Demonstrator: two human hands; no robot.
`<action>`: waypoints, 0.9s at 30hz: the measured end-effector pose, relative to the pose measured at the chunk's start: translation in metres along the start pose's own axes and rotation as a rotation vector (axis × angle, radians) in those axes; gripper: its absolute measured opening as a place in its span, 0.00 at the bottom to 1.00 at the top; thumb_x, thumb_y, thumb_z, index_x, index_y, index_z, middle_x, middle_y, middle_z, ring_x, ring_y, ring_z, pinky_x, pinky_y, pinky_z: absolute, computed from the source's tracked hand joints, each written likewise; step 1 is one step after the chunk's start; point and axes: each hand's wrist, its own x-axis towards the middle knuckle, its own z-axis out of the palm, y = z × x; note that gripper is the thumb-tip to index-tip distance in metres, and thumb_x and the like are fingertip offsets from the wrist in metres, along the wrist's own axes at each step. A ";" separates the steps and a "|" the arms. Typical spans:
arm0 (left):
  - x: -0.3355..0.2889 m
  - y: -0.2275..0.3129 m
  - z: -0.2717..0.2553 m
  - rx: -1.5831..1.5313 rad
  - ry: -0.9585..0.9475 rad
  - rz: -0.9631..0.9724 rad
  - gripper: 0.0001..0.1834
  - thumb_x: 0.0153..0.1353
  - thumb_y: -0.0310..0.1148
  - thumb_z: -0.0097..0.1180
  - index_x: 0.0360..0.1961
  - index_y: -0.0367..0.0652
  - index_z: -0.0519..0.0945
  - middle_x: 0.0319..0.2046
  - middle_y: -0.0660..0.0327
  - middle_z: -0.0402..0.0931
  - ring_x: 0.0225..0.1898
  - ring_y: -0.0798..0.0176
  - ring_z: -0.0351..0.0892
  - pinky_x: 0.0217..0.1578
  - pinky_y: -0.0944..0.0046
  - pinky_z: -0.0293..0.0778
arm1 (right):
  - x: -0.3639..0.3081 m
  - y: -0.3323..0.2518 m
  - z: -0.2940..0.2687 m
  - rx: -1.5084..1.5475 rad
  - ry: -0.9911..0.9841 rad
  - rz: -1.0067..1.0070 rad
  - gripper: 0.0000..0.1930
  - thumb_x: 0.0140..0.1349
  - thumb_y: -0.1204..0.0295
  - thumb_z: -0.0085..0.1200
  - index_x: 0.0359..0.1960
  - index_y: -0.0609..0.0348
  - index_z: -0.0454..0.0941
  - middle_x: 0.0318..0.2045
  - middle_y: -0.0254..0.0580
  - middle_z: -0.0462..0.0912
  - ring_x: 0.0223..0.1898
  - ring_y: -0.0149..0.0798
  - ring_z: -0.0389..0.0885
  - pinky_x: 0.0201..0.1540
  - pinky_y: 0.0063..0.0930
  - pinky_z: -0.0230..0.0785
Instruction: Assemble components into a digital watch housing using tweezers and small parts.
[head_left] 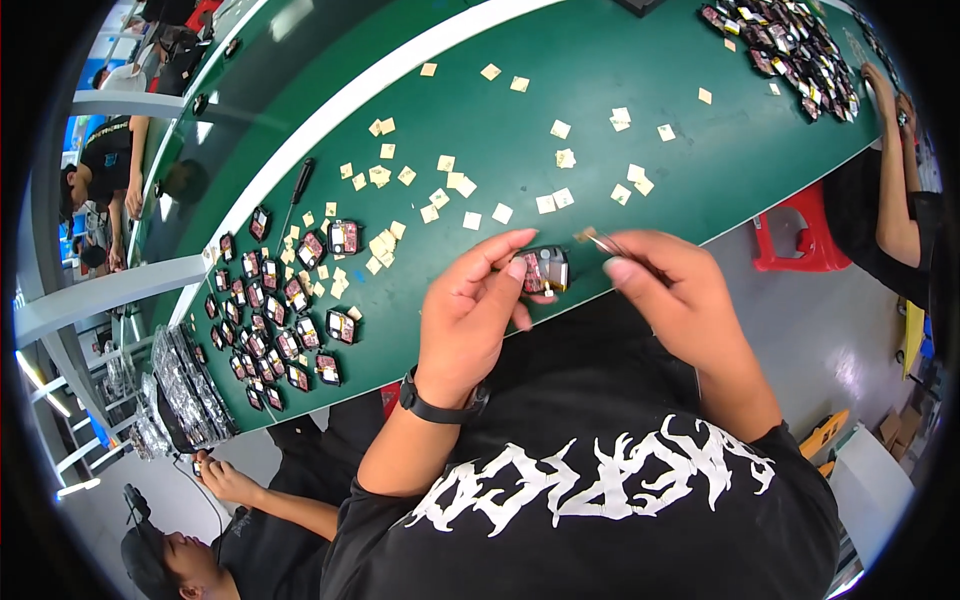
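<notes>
The left hand point(475, 300), just left of centre, pinches the left edge of a black-cased unit point(546, 272) between thumb and fingers; the unit sits near centre, toward two o'clock, its circuit board facing up. That grip covers only one edge, so a push from the right could tip or twist it. A small tan piece point(582, 236) appears caught at the tip of the tweezers point(607, 244) — a slack squeeze could let it drop, and a hard one could flick it among the loose squares. The right hand point(670, 275), at three o'clock, pinches the tweezers between thumb and fingers; a slip of those metal points could scratch the board.

On the green table point(600, 60), wrapped trays point(185, 390) stand between eight and nine o'clock, and a cluster of similar units point(270, 330) spreads at nine. A screwdriver point(302, 185) lies at ten, pale squares point(471, 220) scatter from ten to one, and a denser heap point(790, 60) of units fills two. Around it, a co-worker's hand point(230, 485) shows at eight, while a red stool point(800, 235) stands on grey floor point(780, 310) near three.
</notes>
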 end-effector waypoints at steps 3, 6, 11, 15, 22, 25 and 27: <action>0.005 -0.005 0.005 0.000 0.005 0.062 0.16 0.72 0.24 0.50 0.60 0.33 0.74 0.44 0.57 0.80 0.38 0.67 0.83 0.34 0.72 0.78 | -0.002 -0.013 -0.015 0.174 -0.067 0.351 0.12 0.72 0.66 0.56 0.33 0.63 0.80 0.21 0.25 0.71 0.25 0.20 0.67 0.28 0.20 0.60; 0.008 -0.010 0.008 -0.029 -0.022 0.095 0.17 0.72 0.22 0.51 0.60 0.31 0.73 0.47 0.56 0.79 0.43 0.66 0.83 0.40 0.71 0.79 | 0.000 -0.002 -0.016 0.262 -0.079 0.494 0.17 0.72 0.65 0.56 0.24 0.60 0.73 0.19 0.22 0.67 0.24 0.19 0.61 0.26 0.19 0.55; 0.006 -0.015 0.011 -0.060 -0.005 0.116 0.19 0.68 0.18 0.53 0.60 0.31 0.71 0.49 0.55 0.79 0.46 0.68 0.82 0.42 0.70 0.80 | -0.001 0.007 -0.002 0.175 -0.051 0.263 0.16 0.64 0.69 0.65 0.24 0.60 0.72 0.21 0.24 0.71 0.25 0.19 0.62 0.26 0.19 0.57; 0.002 -0.019 0.017 -0.053 0.019 0.154 0.21 0.67 0.17 0.54 0.61 0.31 0.71 0.52 0.52 0.78 0.45 0.67 0.81 0.44 0.69 0.80 | 0.012 0.003 0.022 0.003 0.063 0.029 0.09 0.58 0.77 0.68 0.38 0.65 0.82 0.32 0.37 0.81 0.28 0.28 0.78 0.30 0.24 0.71; 0.005 -0.030 0.015 0.102 -0.001 0.261 0.24 0.67 0.15 0.52 0.64 0.29 0.70 0.52 0.53 0.77 0.48 0.67 0.80 0.48 0.67 0.80 | 0.013 0.012 0.030 -0.288 0.090 -0.169 0.09 0.55 0.79 0.67 0.38 0.63 0.83 0.29 0.43 0.81 0.27 0.39 0.81 0.29 0.29 0.73; 0.005 -0.031 0.017 0.049 0.014 0.255 0.23 0.67 0.14 0.52 0.64 0.30 0.71 0.50 0.55 0.76 0.49 0.67 0.80 0.49 0.67 0.80 | 0.008 0.015 0.032 -0.288 0.115 -0.279 0.09 0.54 0.79 0.68 0.37 0.62 0.83 0.28 0.43 0.81 0.26 0.39 0.81 0.28 0.29 0.73; 0.006 -0.029 0.016 0.014 0.021 0.257 0.23 0.67 0.14 0.51 0.63 0.31 0.72 0.50 0.56 0.74 0.49 0.67 0.80 0.49 0.68 0.80 | 0.009 0.015 0.033 -0.271 0.110 -0.361 0.10 0.54 0.79 0.68 0.37 0.62 0.83 0.30 0.42 0.81 0.27 0.38 0.81 0.28 0.30 0.73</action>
